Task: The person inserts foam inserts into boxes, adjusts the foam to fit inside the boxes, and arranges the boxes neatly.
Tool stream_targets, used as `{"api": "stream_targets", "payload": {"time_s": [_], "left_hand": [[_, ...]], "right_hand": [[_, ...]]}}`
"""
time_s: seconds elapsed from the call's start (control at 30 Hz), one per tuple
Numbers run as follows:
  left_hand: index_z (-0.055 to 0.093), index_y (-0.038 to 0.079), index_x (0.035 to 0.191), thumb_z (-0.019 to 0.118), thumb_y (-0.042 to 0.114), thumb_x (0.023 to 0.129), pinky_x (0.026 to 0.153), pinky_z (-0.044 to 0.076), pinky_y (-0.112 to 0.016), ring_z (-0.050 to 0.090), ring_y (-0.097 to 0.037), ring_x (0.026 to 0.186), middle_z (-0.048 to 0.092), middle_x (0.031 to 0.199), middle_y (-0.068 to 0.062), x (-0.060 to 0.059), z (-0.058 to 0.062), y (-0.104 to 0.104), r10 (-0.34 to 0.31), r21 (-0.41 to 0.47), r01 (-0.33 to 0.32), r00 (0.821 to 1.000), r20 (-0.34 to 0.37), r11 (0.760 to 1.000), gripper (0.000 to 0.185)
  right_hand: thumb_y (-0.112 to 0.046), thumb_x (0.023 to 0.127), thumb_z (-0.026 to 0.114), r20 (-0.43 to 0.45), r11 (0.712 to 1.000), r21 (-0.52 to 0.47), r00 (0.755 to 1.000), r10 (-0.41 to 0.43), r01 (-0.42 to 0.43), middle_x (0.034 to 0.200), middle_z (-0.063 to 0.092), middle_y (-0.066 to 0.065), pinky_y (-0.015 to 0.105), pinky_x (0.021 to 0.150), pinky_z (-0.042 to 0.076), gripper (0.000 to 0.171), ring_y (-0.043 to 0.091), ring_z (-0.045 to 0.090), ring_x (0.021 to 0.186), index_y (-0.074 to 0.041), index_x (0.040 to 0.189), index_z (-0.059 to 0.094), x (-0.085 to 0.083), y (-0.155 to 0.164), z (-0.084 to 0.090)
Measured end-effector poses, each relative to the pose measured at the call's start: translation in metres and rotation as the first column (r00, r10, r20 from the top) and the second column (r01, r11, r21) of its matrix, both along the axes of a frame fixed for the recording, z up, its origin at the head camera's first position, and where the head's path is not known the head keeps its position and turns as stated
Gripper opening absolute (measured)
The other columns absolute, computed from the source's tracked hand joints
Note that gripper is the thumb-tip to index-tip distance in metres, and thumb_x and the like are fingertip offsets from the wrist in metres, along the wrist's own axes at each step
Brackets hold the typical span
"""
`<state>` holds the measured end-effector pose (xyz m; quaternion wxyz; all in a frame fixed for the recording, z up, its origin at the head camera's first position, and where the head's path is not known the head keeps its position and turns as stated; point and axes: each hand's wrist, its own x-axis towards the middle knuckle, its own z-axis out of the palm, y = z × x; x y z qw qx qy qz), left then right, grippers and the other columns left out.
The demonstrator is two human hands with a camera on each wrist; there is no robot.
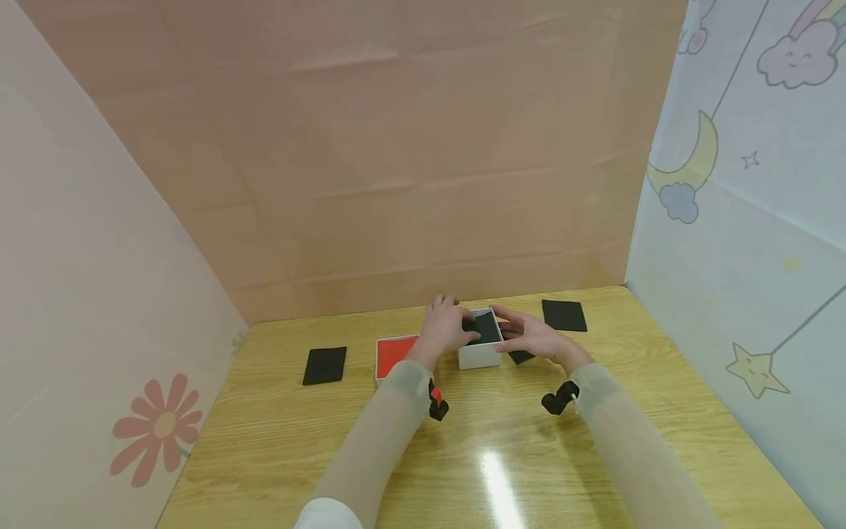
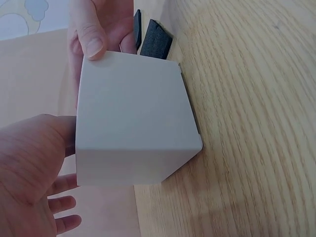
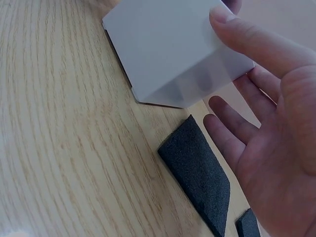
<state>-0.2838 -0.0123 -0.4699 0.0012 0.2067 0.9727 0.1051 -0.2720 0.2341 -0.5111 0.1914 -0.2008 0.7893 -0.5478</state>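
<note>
Pale sleeves (image 1: pixel 637 441) reach in from the lower edge, with black wrist mounts (image 1: pixel 560 398) strapped on near the cuffs. Ahead of them, the right grip (image 1: pixel 535 338) is clamped on the white box (image 1: pixel 479 358), its thumb on the near side and its other fingers round the right side. The left grip (image 1: pixel 446 327) comes over the opposite side, thumb and forefinger at the open top; whether they pinch anything, I cannot tell.

Just beside the box, a loose black square (image 1: pixel 521 356) lies partly hidden under the right grip; another black square (image 1: pixel 565 315) lies farther right and back. To the left, a red box (image 1: pixel 394 356) with a white rim stands near, the left forearm blocking its near right corner. Beyond it lies a third black square (image 1: pixel 325 365). All rest on the wood-grain counter (image 1: pixel 218 455), backed by a creased tan sheet (image 1: pixel 423 147).

Between the two grips, the white box sits open side up on the counter, with a black pad (image 1: pixel 487 328) inside, right by the left thumb.
</note>
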Motion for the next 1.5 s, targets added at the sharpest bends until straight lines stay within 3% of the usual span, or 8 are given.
{"api": "stream_targets", "payload": {"time_s": [0.13,0.3,0.53,1.1,1.5], "left_hand": [[0.08,0.032,0.129,0.079,0.054,0.095,0.117,0.037,-0.044,0.041,-0.026,0.136,0.055,0.148,-0.005,-0.001,0.001,-0.001,-0.009,0.0,0.009,1.0,0.013,1.0,0.04],[0.083,0.029,0.121,0.081,0.044,0.096,0.117,0.038,-0.046,0.043,-0.028,0.137,0.057,0.144,-0.006,0.0,0.014,-0.008,-0.025,0.017,0.025,1.0,0.006,1.0,0.029],[0.083,0.027,0.103,0.084,0.036,0.092,0.117,0.038,-0.048,0.045,-0.028,0.134,0.062,0.137,-0.004,0.001,0.027,-0.013,0.019,-0.037,-0.019,1.0,0.007,0.999,0.014],[0.084,0.031,0.1,0.087,0.037,0.089,0.112,0.041,-0.046,0.046,-0.027,0.122,0.062,0.128,-0.002,-0.002,0.014,-0.004,0.095,-0.081,-0.094,0.995,0.012,0.992,0.013],[0.084,0.032,0.105,0.088,0.044,0.088,0.11,0.04,-0.044,0.044,-0.025,0.122,0.061,0.127,-0.001,-0.006,0.007,-0.001,0.086,-0.059,-0.084,0.996,0.026,0.995,0.021]], "right_hand": [[-0.018,0.098,0.082,0.001,1.0,-0.001,1.0,-0.004,0.004,0.173,0.026,0.022,0.056,0.117,0.042,0.1,0.046,0.034,0.155,-0.017,0.173,0.017,0.0,0.0,-0.001],[-0.018,0.097,0.082,0.008,1.0,-0.005,1.0,-0.002,0.003,0.172,0.027,0.023,0.056,0.116,0.044,0.1,0.047,0.036,0.153,-0.016,0.173,0.016,0.0,-0.001,-0.002],[-0.018,0.095,0.084,0.005,1.0,-0.007,1.0,-0.02,0.02,0.173,0.027,0.022,0.058,0.117,0.041,0.102,0.047,0.035,0.153,-0.016,0.173,0.018,0.0,-0.001,0.0],[-0.019,0.096,0.083,0.011,0.999,0.01,0.999,-0.034,0.034,0.172,0.028,0.022,0.058,0.117,0.041,0.1,0.047,0.035,0.154,-0.018,0.173,0.019,-0.001,-0.003,-0.002],[-0.017,0.097,0.083,0.02,0.999,-0.014,0.999,-0.029,0.029,0.172,0.028,0.022,0.056,0.116,0.044,0.1,0.046,0.036,0.153,-0.016,0.173,0.018,0.002,-0.004,0.001]]}}
